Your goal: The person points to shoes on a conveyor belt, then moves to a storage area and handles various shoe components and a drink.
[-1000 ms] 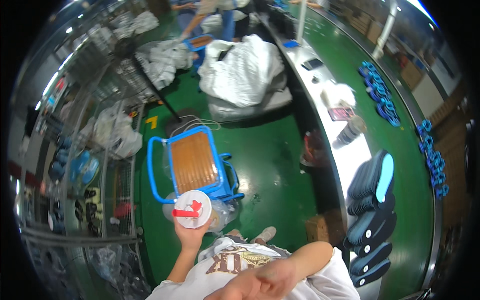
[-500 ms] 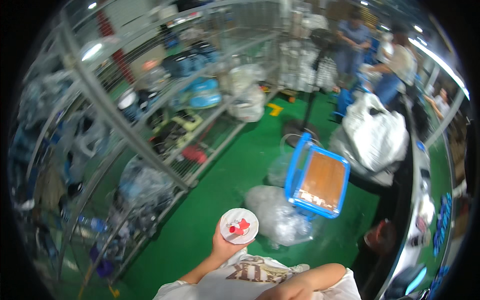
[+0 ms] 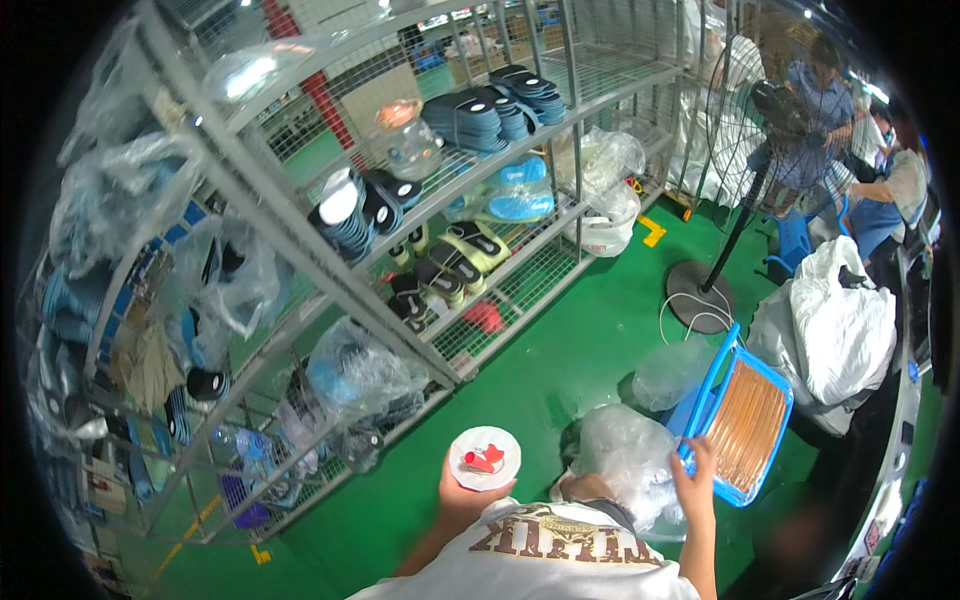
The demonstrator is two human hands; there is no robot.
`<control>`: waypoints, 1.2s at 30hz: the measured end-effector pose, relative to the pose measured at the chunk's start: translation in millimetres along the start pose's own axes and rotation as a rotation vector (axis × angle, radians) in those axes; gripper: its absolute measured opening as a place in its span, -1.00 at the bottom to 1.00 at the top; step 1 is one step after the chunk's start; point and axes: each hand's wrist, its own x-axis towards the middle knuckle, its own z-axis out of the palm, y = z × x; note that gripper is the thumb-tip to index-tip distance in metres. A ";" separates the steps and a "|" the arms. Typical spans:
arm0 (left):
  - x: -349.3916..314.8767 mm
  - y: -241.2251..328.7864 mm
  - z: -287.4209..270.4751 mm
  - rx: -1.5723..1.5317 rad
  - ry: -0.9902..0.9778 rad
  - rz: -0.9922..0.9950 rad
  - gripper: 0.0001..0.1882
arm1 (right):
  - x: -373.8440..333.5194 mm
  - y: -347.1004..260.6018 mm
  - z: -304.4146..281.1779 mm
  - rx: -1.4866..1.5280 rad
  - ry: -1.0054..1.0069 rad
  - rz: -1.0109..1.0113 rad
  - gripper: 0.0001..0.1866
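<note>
Wearer's view from above, with the frame swung toward the left. The rack (image 3: 350, 268) now fills the left half of the picture, its shelves carrying stacked dark insoles (image 3: 465, 120) and clear bags, while the bench (image 3: 897, 465) is reduced to a narrow strip at the right edge. The left hand (image 3: 466, 500) remains closed around a white-lidded cup (image 3: 485, 460) with a red topper, upright at lower centre. The chief change concerns the right hand (image 3: 697, 480): half a second earlier it lay across the shirt at the lower edge; it now extends to the blue-framed chair (image 3: 750, 420) at lower right, meeting the near left corner of the frame beside the brown slatted seat. Whether its fingers grip or merely touch cannot be told. Both hands are thus engaged, one with the cup, the other at the chair. A clear plastic bag (image 3: 625, 450) lies between them on the green floor (image 3: 560, 365); a white sack (image 3: 840, 310) stands beyond the chair.
</note>
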 end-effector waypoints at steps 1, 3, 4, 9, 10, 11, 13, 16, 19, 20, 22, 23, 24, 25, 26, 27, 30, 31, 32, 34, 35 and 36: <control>15.9 -7.2 1.0 0.020 -0.055 -0.014 -0.29 | 11.9 26.7 8.9 -0.198 0.181 0.023 -0.50; 59.3 11.5 21.2 -0.021 -0.215 -0.075 -0.27 | 37.2 70.8 22.2 -0.259 0.325 0.210 -0.33; 84.3 27.6 37.4 -0.023 -0.267 -0.097 -0.27 | 50.4 93.8 28.7 -0.270 0.321 0.288 -0.26; 178.4 14.9 71.6 0.136 -0.417 0.130 0.01 | 99.1 116.8 84.8 -0.065 0.107 0.690 -0.17; 196.0 18.3 83.7 0.190 -0.431 0.211 0.01 | 102.1 117.6 96.9 -0.147 0.133 0.708 -0.18; 212.9 21.4 96.9 0.231 -0.455 0.291 0.02 | 100.6 117.5 104.4 -0.239 0.162 0.736 -0.19; 238.8 21.8 124.2 0.134 -0.472 0.260 -0.02 | 104.1 121.5 109.8 -0.219 0.199 0.748 -0.23; 266.9 4.8 159.0 0.048 -0.547 0.147 -0.13 | 92.4 149.8 121.2 -0.203 0.272 0.646 -0.27; 294.3 26.6 193.4 0.081 -0.693 0.100 -0.19 | 96.6 157.3 126.9 -0.195 0.372 0.823 -0.58; 304.9 23.0 201.0 0.074 -0.758 0.096 -0.19 | 99.0 148.5 127.1 -0.193 0.391 0.883 -0.64; 328.4 -2.9 212.1 0.026 -0.881 0.010 -0.25 | 114.7 132.4 119.9 -0.186 0.421 0.999 -0.75; 342.6 -10.2 219.0 -0.163 -0.894 -0.260 -0.24 | 120.2 125.1 118.0 -0.225 0.474 1.028 -0.79; 355.5 -17.8 224.4 -0.345 -0.843 -0.532 -0.22 | 121.9 122.3 119.8 -0.263 0.499 1.039 -0.81; 370.0 -5.8 233.5 -0.155 -1.003 -0.220 -0.18 | 123.4 120.2 120.1 -0.310 0.529 1.048 -0.82; 383.3 6.8 243.1 0.013 -1.075 0.122 -0.14 | 123.9 117.8 120.7 -0.348 0.542 1.087 -0.81; 394.4 7.8 250.7 -0.027 -1.089 0.060 -0.15 | 125.5 115.4 121.7 -0.387 0.550 1.120 -0.80; 420.6 17.9 272.3 0.096 -1.053 0.364 -0.16 | 131.7 114.5 118.4 -0.410 0.566 1.225 -0.78; 427.2 14.6 274.8 0.106 -1.024 0.376 -0.13 | 132.7 116.1 118.5 -0.389 0.562 1.247 -0.77; 431.3 6.8 277.1 0.058 -1.018 0.311 -0.11 | 132.7 123.4 124.7 -0.392 0.572 1.258 -0.75; 435.8 -1.1 283.4 0.115 -1.016 0.364 -0.11 | 131.1 120.1 124.7 -0.417 0.572 1.287 -0.74; 438.5 -15.3 284.1 0.119 -1.036 0.370 -0.11 | 134.2 117.2 124.5 -0.428 0.574 1.305 -0.73; 434.2 -15.3 284.2 0.136 -1.037 0.381 -0.10 | 133.4 115.7 126.2 -0.450 0.581 1.272 -0.73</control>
